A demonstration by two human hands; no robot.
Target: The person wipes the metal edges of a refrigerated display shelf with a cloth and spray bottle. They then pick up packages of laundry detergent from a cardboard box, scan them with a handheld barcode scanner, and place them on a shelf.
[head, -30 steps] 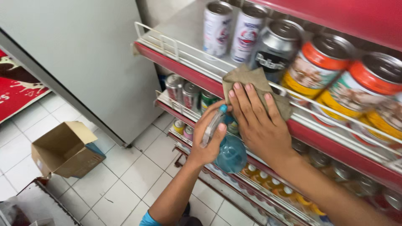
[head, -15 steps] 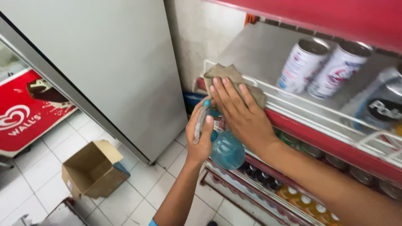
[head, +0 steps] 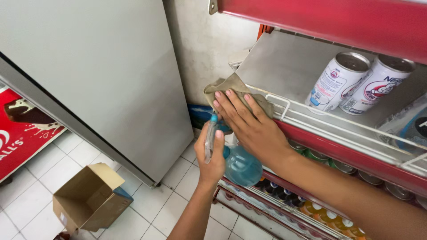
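Note:
My right hand [head: 249, 122] lies flat on a tan cloth [head: 229, 86], pressing it against the left end of the shelf's white wire rail [head: 311, 122]. Just below it, my left hand [head: 211, 155] grips a blue spray bottle [head: 240, 165] by its neck and trigger, nozzle pointing up. The grey metal shelf [head: 284, 66] has a red front edge [head: 356, 153]. Two white drink cans [head: 356, 82] stand on it to the right of the cloth.
A large grey cabinet [head: 98, 75] stands to the left. An open cardboard box [head: 89, 198] sits on the white tiled floor below. Lower shelves hold several cans [head: 316, 155] and small bottles [head: 311, 211]. A red sign [head: 20, 133] leans at far left.
My right hand has slid the cloth leftward along the shelf rail to its left end. The left hand with the spray bottle followed underneath. Darker and orange cans have left the view.

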